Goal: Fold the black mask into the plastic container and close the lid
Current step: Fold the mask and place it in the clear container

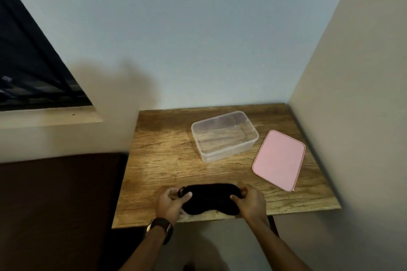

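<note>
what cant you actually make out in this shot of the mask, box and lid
- Head view: both ends of the black mask and most of its strap are covered by the left hand and right hand.
- Whether the mask is folded yet: too dark to tell.
- Underside of the pink lid: faces the wooden table.
- Plastic container: fine detail is blurred.

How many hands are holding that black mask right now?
2. The left hand, with a dark wristwatch on its wrist, grips the left end of the black fabric eye mask; the right hand grips the right end, at the wooden table's near edge.
</note>
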